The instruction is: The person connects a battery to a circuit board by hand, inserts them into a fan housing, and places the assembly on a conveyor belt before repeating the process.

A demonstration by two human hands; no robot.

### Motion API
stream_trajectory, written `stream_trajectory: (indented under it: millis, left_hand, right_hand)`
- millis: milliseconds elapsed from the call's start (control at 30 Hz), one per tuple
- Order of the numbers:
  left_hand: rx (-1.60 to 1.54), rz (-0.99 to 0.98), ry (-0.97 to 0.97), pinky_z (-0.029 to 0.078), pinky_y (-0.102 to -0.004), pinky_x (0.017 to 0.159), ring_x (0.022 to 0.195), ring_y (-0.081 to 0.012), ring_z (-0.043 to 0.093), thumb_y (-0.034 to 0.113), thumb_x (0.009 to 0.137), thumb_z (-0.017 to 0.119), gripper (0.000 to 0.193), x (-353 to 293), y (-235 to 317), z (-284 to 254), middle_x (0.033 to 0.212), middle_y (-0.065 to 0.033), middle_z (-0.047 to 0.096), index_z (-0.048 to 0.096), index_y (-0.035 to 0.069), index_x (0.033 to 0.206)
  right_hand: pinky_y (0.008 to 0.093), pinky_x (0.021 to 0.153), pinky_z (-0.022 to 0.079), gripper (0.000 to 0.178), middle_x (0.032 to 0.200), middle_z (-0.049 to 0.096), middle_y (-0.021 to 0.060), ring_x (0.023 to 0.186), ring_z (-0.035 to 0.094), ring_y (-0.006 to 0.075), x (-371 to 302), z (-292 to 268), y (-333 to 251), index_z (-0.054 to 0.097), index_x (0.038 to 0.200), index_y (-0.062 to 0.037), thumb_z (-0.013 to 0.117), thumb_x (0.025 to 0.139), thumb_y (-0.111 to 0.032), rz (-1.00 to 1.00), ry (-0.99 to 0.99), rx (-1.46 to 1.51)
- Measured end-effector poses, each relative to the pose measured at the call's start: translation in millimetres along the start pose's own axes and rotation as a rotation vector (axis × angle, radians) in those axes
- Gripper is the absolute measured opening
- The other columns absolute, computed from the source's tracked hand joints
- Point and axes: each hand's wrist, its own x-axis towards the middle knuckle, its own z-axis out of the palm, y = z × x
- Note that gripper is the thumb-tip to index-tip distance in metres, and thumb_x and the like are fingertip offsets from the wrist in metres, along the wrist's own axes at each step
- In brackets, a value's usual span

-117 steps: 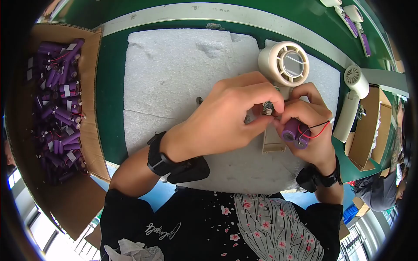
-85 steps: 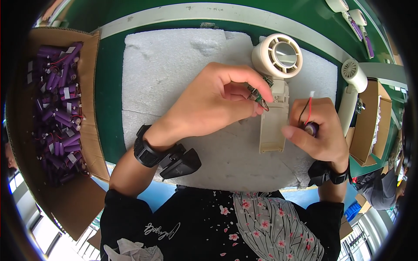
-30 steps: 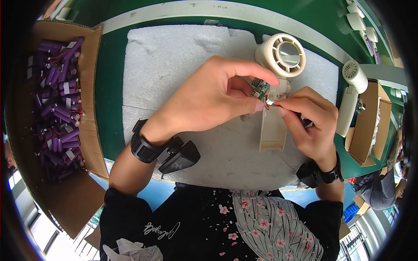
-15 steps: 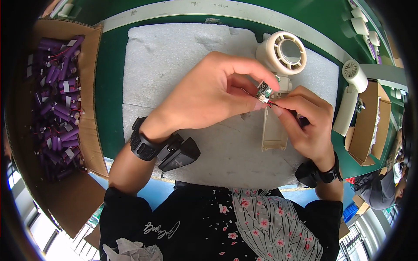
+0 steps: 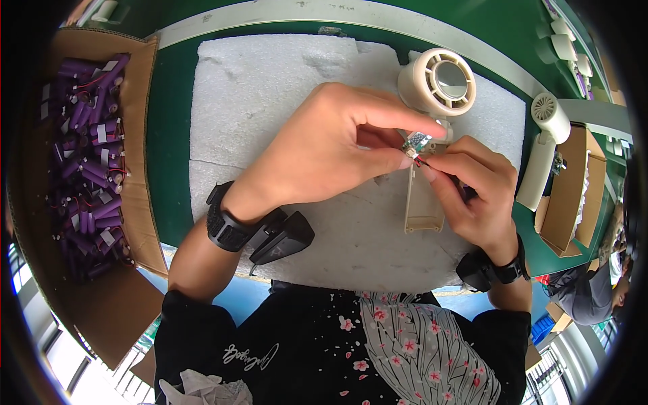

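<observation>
My left hand (image 5: 317,152) pinches a small green circuit board (image 5: 417,142) by its edges, between thumb and forefinger. A white connector on the board meets thin red and black wires (image 5: 419,162); I cannot tell whether it is fully seated. Thumb and forefinger of my right hand (image 5: 479,192) are closed on these wires, near the connector. Something dark purple shows in part behind the right fingers. Just beyond and below the hands lies a cream handheld fan (image 5: 420,81), its open handle shell (image 5: 424,212) pointing toward me.
White foam padding (image 5: 270,81) covers the green table (image 5: 174,135). At the left stands a cardboard box (image 5: 138,162) of purple battery cells (image 5: 94,169) with wires. Another cream fan (image 5: 538,169) lies at the right, beside a small cardboard box (image 5: 557,216).
The circuit board has turned in my left fingers, with its face tilted more upward. My left forefinger has straightened and reaches further right. My right hand has barely moved.
</observation>
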Motion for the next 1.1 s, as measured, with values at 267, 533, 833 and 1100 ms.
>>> stream_trajectory:
  millis: [267, 533, 833, 1100]
  left_hand:
    - [0.060, 0.027, 0.087, 0.057, -0.0274, 0.079, 0.091, -0.0143, 0.066, -0.013, 0.077, 0.065, 0.036, -0.6, -1.6, 8.7, 0.102, -0.0079, 0.067, 0.068, 0.003, 0.109]
    - [0.378, 0.273, 0.095, 0.058, -0.0276, 0.077, 0.086, -0.0149, 0.067, -0.013, 0.076, 0.064, 0.038, 0.7, -4.9, 10.3, 0.098, -0.0073, 0.068, 0.066, 0.003, 0.110]
    - [0.308, 0.171, 0.137, 0.057, -0.0264, 0.075, 0.082, -0.0151, 0.068, -0.010, 0.075, 0.066, 0.037, 1.0, -8.8, 8.2, 0.098, -0.0076, 0.069, 0.067, 0.003, 0.109]
    - [0.428, 0.262, 0.175, 0.057, -0.0261, 0.070, 0.077, -0.0163, 0.069, -0.008, 0.073, 0.070, 0.032, -0.3, -8.9, 9.0, 0.095, -0.0089, 0.070, 0.071, 0.004, 0.103]
  right_hand:
    - [0.0234, 0.048, 0.039, 0.025, 0.078, 0.060, 0.0080, 0.055, 0.053, 0.0120, -2.6, 6.9, 5.9, 0.064, 0.098, -0.0002, 0.071, 0.075, 0.005, -0.039, 0.108, 0.061]
    - [0.0195, 0.049, 0.037, 0.043, 0.094, 0.060, 0.0073, 0.058, 0.051, 0.0061, -1.0, 11.5, 2.7, 0.059, 0.111, -0.0012, 0.073, 0.072, 0.007, 0.015, 0.194, -0.015]
    - [0.0208, 0.047, 0.041, 0.038, 0.091, 0.063, 0.0069, 0.056, 0.053, 0.0077, 0.9, 15.2, 4.1, 0.064, 0.102, -0.0032, 0.080, 0.068, 0.001, 0.027, 0.285, -0.042]
    - [0.0208, 0.047, 0.042, 0.037, 0.089, 0.063, 0.0063, 0.056, 0.055, 0.0076, 1.0, 13.1, -2.1, 0.066, 0.101, -0.0037, 0.081, 0.068, 0.000, 0.083, 0.300, -0.059]
